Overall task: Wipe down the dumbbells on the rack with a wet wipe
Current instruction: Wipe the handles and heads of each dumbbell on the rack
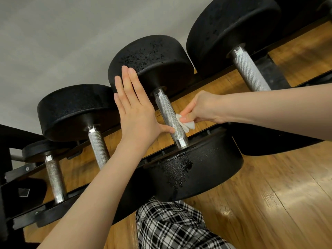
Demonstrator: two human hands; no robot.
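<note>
**Wiping the middle dumbbell's handle, one hand steadying**

Seen from above: a row of black dumbbells lying across the rack (201, 141), handles pointing toward the camera. Middle dumbbell (172, 121) in work, its knurled steel handle bare between a far head and a near head showing a wet, glossy patch (177, 169).

Right hand (203, 108) reaching in from the right, fingers curled and pinching a small white wet wipe (186, 124) against the right side of that handle, near its lower half. Left hand (136, 112) flat and released, fingers straight and together against the inner face of the far head, thumb touching the handle's left side. Holding nothing, just bracing.

Neighbouring dumbbell to the left (98, 146) and the bigger one to the right (249, 72) untouched by either hand. Wooden floor (269, 203) below, plaid fabric (172, 229) at the bottom edge.

Handling, as a judgement: dumbbell heavy, rigid, cradled by the rack, so unlikely to shift; best rolled in place rather than lifted. Knurling rough, likely to snag and shred a thin damp wipe, so wrapping and twisting should serve better than hard dragging. Wipe soft, limp, light; best kept bunched between thumb and fingertips. Wet head possibly slick; better grip on the handle
</note>
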